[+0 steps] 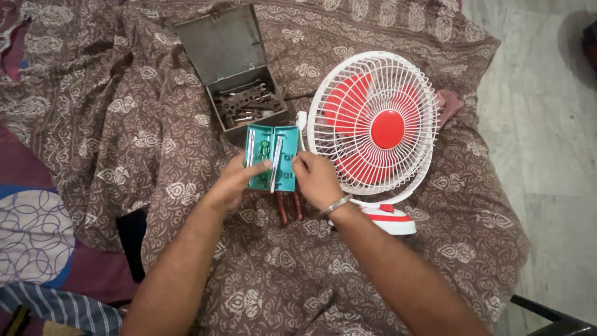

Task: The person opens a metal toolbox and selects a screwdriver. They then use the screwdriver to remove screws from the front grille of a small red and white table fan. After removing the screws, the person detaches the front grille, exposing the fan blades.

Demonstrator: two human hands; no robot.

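Teal plastic is under the fingertips: the left hand point(233, 180) and the right hand point(316, 179) are pinching the open little tool case point(272, 157) from both sides, in the middle of the frame. Holding it flat is helping, I think, so the small tools are not sliding out. Red handles point(290, 206) are peeking out below. The white and red fan point(377, 124) is crowding the right, and the grey metal box point(239, 68) is sitting close above. The brown bedsheet point(155, 130) at the left is giving more room.

— What is blocked at the frame's centre?
— The upper middle is taken by an open metal toolbox point(239, 74), the right by a table fan point(376, 124).
— Free room?
— Bare patterned bedsheet point(124, 124) is seen at left.
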